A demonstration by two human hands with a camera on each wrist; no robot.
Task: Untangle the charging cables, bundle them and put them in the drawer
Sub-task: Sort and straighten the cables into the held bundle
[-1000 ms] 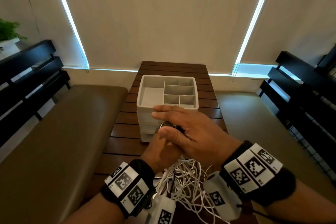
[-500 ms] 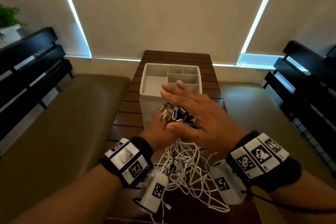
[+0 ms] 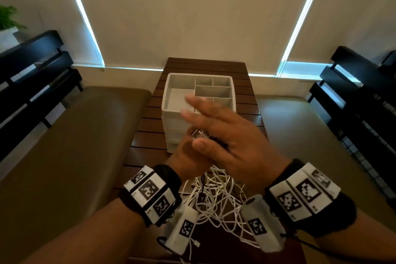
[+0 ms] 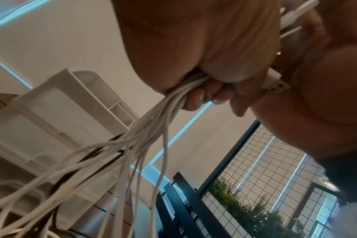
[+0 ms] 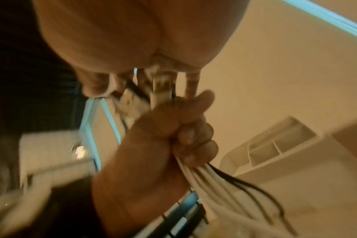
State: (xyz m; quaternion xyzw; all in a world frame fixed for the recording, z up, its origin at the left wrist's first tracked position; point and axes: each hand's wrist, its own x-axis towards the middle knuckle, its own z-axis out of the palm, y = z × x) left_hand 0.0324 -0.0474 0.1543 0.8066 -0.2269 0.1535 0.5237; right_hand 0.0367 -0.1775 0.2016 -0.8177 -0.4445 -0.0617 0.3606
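Observation:
My left hand point(image 3: 188, 156) grips a bunch of white charging cables point(image 3: 214, 199) in a fist just below their plugs. One black cable point(image 5: 245, 185) runs among them. The loose lengths hang in a tangle down to the wooden table point(image 3: 205, 66). The plug ends point(image 5: 137, 99) stick up out of the fist. My right hand point(image 3: 216, 126) is flat over them, fingers straight and spread, palm just above the plug tips. Behind the hands stands the white drawer unit point(image 3: 199, 96), its top tray divided into compartments. In the left wrist view my fingers point(image 4: 196, 98) curl around the cables point(image 4: 132, 136).
A brown cushioned bench point(image 3: 64, 146) runs along the table's left side, another on the right. Black slatted backrests stand at far left point(image 3: 32, 66) and far right point(image 3: 353, 96). A potted plant point(image 3: 8, 19) sits at the upper left. Closed blinds cover the wall ahead.
My right hand, which lay over the left fist, has lifted and spread its fingers forward over the plug ends. The left hand keeps its grip on the cables.

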